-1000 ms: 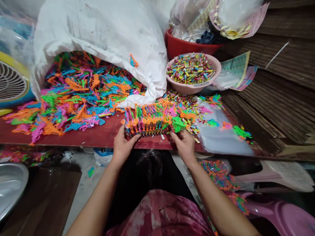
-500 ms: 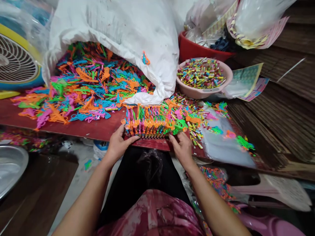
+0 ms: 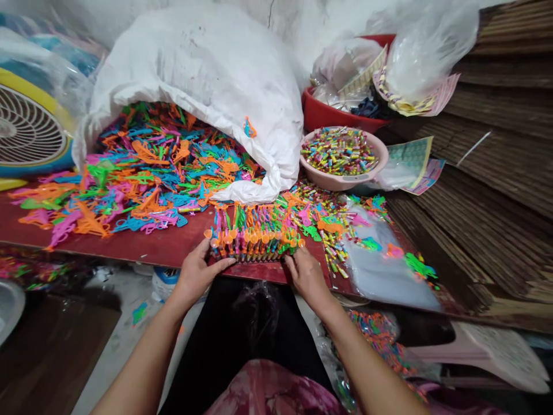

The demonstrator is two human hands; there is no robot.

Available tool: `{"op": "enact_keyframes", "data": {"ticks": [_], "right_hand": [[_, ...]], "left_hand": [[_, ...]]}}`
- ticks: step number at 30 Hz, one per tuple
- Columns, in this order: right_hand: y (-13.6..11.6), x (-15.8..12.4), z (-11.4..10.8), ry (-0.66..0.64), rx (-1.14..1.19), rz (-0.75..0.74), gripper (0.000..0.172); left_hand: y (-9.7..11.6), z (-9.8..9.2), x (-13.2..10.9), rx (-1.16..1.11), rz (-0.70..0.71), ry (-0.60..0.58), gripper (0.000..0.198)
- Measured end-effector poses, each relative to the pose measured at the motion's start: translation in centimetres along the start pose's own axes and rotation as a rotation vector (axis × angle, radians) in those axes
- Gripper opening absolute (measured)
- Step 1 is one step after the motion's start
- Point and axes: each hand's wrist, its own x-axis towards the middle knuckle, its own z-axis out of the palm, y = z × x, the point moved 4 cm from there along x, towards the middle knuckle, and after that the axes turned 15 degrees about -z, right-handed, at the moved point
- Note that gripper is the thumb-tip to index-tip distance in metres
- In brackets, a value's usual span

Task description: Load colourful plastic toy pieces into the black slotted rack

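A row of colourful plastic toy pieces (image 3: 254,233), packed side by side with orange discs along the front, lies at the edge of the red table (image 3: 129,248). My left hand (image 3: 199,271) grips the left end of the row, its thumb along the front edge. At the right end, my right hand (image 3: 306,274) holds the row between thumb and fingers; some fingertips are hidden. Behind the row, more loose plastic pieces (image 3: 147,178) spill from a white sack (image 3: 207,69).
A pink basin (image 3: 380,164) of small striped tubes stands behind right, before a red basin (image 3: 315,115). Clear plastic bags (image 3: 380,274) lie at the right. A yellow-blue fan (image 3: 30,124) is far left. Stacked brown boards (image 3: 496,190) rise at the right.
The view has shifted, so the scene sits lower. My right hand has moved inward against the row's right end, and a green piece there now lies apart, behind the hand.
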Motion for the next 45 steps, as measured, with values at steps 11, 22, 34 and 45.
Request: {"op": "enact_keyframes", "data": {"ticks": [11,22,34,45], "right_hand": [[1.4,0.6,-0.9,-0.138,0.215,0.007,0.02],[1.8,1.1,0.0,-0.275,0.098,0.015,0.014],[2.3,0.3,-2.0,-0.141,0.204,-0.005,0.018],[9.1,2.9,-4.0,-0.132,-0.242,0.221,0.018]], "left_hand": [[0.5,-0.2,0.0,-0.076,-0.017,-0.072,0.06],[0.6,-0.5,0.2,-0.045,-0.024,-0.078,0.055],[0.4,-0.9,0.1,-0.075,-0.064,0.034,0.058],[-0.4,-2.2,2.7,-0.092,-0.041,0.237,0.061]]}}
